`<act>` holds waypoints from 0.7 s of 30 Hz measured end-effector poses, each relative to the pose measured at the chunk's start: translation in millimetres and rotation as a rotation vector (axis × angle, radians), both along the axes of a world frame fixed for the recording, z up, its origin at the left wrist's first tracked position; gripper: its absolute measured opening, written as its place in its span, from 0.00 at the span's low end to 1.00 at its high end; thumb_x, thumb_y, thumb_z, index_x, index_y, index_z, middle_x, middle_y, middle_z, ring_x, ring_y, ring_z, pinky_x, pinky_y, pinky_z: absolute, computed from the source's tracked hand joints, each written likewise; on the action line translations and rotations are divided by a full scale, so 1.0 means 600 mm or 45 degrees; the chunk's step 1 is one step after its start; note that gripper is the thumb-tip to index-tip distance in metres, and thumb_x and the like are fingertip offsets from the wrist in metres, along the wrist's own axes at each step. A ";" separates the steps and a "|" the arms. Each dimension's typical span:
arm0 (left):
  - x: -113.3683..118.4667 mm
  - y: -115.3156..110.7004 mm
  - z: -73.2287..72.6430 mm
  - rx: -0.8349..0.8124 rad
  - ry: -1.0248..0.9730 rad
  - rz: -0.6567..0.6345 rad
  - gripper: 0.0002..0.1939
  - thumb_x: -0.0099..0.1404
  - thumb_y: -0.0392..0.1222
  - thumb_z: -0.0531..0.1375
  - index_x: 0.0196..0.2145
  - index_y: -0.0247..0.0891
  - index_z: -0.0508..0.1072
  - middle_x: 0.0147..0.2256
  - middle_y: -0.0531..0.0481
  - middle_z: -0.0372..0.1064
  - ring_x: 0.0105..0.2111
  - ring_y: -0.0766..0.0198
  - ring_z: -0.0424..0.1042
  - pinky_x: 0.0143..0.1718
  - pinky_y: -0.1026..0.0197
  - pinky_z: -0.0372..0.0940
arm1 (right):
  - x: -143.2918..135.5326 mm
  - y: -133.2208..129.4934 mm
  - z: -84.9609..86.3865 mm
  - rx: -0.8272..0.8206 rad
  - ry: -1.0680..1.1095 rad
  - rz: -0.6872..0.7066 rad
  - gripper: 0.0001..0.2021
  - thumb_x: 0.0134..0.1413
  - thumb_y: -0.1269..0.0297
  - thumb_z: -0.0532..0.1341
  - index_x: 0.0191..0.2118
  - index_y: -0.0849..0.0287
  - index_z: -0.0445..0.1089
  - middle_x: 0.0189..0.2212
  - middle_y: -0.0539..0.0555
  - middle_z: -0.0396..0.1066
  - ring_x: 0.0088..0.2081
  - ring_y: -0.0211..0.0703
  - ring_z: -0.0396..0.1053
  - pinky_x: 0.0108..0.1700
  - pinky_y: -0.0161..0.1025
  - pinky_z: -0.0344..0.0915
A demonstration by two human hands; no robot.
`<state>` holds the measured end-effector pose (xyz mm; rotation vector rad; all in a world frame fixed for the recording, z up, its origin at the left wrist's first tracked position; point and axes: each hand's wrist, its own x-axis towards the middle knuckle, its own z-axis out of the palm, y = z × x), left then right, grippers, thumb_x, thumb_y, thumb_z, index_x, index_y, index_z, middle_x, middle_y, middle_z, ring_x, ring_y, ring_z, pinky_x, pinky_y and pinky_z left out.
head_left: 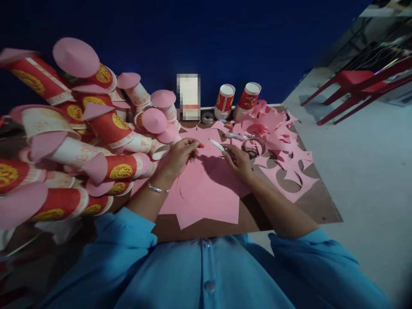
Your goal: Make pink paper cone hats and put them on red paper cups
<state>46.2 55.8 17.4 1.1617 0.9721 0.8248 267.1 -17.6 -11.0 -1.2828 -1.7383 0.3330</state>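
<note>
My left hand (185, 154) has its fingers pinched on a small orange piece (201, 145) that looks like a pen cap. A white pen (216, 144) is gripped in my right hand (237, 161), its tip pointing up and left toward the orange piece, a short gap apart. Beneath both hands lie sheets of pink paper (209, 193) with angular cut edges. A faint curved line shows on the paper near my left wrist. Just beyond my right hand are scissors (250, 152), a roll of tape (259, 147) and another white pen (235, 136).
Many red and white paper cups with pink paper cones (119, 167) crowd the left side. Two stacks of cups (225, 101) stand at the back, by a small tape roll (207, 118). Pink paper offcuts (289, 156) cover the right. A red chair (354, 83) stands beyond the table.
</note>
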 end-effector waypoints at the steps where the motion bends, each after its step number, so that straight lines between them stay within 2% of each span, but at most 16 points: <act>1: -0.001 -0.001 0.001 -0.061 -0.089 0.001 0.09 0.66 0.46 0.64 0.35 0.36 0.75 0.27 0.52 0.69 0.23 0.71 0.63 0.20 0.68 0.51 | -0.004 -0.003 0.000 -0.011 -0.029 0.022 0.15 0.73 0.56 0.55 0.54 0.57 0.73 0.44 0.59 0.81 0.41 0.46 0.80 0.45 0.40 0.74; 5: 0.003 -0.004 0.001 -0.204 -0.270 0.062 0.08 0.61 0.42 0.68 0.34 0.35 0.77 0.32 0.49 0.72 0.25 0.73 0.64 0.19 0.70 0.48 | -0.014 -0.010 0.002 -0.010 -0.121 0.066 0.15 0.73 0.59 0.54 0.54 0.59 0.73 0.46 0.61 0.82 0.45 0.47 0.81 0.47 0.41 0.75; 12: 0.001 -0.002 -0.005 -0.289 -0.364 0.009 0.07 0.61 0.39 0.69 0.34 0.35 0.76 0.30 0.51 0.70 0.24 0.74 0.61 0.19 0.71 0.49 | -0.012 -0.009 0.003 -0.017 -0.183 0.082 0.15 0.72 0.61 0.54 0.55 0.59 0.74 0.47 0.62 0.82 0.46 0.49 0.81 0.48 0.42 0.75; 16: 0.003 -0.007 -0.006 -0.234 -0.356 -0.049 0.10 0.61 0.41 0.71 0.35 0.35 0.75 0.33 0.50 0.73 0.24 0.74 0.63 0.20 0.71 0.51 | -0.014 -0.008 -0.001 -0.094 -0.172 0.072 0.17 0.73 0.59 0.53 0.54 0.58 0.74 0.47 0.62 0.82 0.45 0.49 0.81 0.47 0.42 0.74; 21: 0.009 -0.009 -0.010 -0.051 -0.261 -0.072 0.16 0.59 0.47 0.72 0.36 0.38 0.72 0.30 0.52 0.74 0.23 0.73 0.63 0.19 0.69 0.52 | -0.025 -0.011 -0.001 -0.262 -0.123 0.050 0.20 0.76 0.56 0.49 0.50 0.60 0.76 0.38 0.58 0.80 0.37 0.46 0.78 0.40 0.38 0.70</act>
